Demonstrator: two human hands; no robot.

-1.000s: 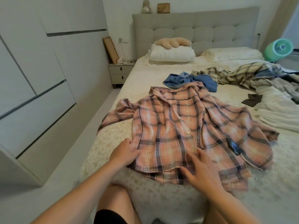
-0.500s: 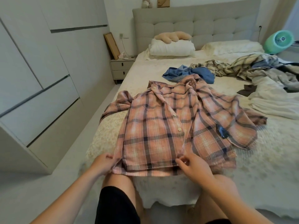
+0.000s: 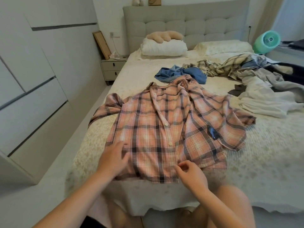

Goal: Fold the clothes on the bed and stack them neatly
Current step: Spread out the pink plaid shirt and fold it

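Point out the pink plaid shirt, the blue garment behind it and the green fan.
pink plaid shirt (image 3: 153, 129): head view, on its front panel.
blue garment (image 3: 195, 74): head view, on its crumpled middle.
green fan (image 3: 269, 40): head view, on its round grille.

Shirt (image 3: 166, 129) lying spread on bed (image 3: 263, 162) at near edge; denim piece (image 3: 182, 74) lying behind it; clothes heap (image 3: 256, 83) sitting right; nightstand (image 3: 111, 69) standing left of bed.

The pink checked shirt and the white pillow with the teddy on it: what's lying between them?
In the head view, a crumpled blue denim garment lies between the pink plaid shirt and the white pillow. Beyond it, only bare cream bedspread reaches the pillow.
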